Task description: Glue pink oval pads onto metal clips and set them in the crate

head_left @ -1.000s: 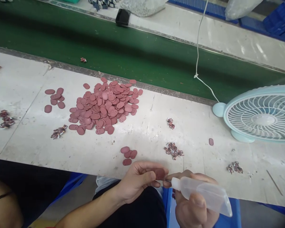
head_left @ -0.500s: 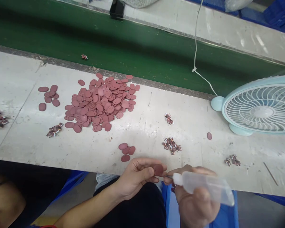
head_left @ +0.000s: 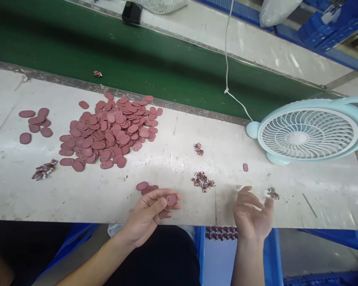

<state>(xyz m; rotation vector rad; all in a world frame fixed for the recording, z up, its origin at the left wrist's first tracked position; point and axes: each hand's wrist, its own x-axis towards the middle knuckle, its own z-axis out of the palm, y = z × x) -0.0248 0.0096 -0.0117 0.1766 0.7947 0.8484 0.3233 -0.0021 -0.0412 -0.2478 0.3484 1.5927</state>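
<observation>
My left hand [head_left: 147, 216] pinches a flat reddish-brown oval piece [head_left: 171, 199] with small dark marks, just over the table's front edge. Several similar oval pieces [head_left: 142, 185] lie partly hidden behind that hand. My right hand [head_left: 253, 214] is open over the table edge, palm up and fingers apart, with nothing visible in it. Close to its thumb is a small cluster of brown-and-white figures [head_left: 273, 193]. Between the hands, farther back, lies another cluster of small figures [head_left: 203, 181]. The squeeze bottle does not show now.
A large heap of oval pieces [head_left: 107, 131] spreads across the left of the table, with a smaller group [head_left: 35, 121] beside it. A light blue fan [head_left: 310, 133] stands at right. Below the edge, a blue crate [head_left: 276, 258] contains rows of small figures [head_left: 220, 233]. A thin rod [head_left: 309, 205] lies front right.
My right hand has let go of the squeeze bottle and moved right, opening. My left hand still holds the oval piece, apart from the bottle's tip. The view has shifted right.
</observation>
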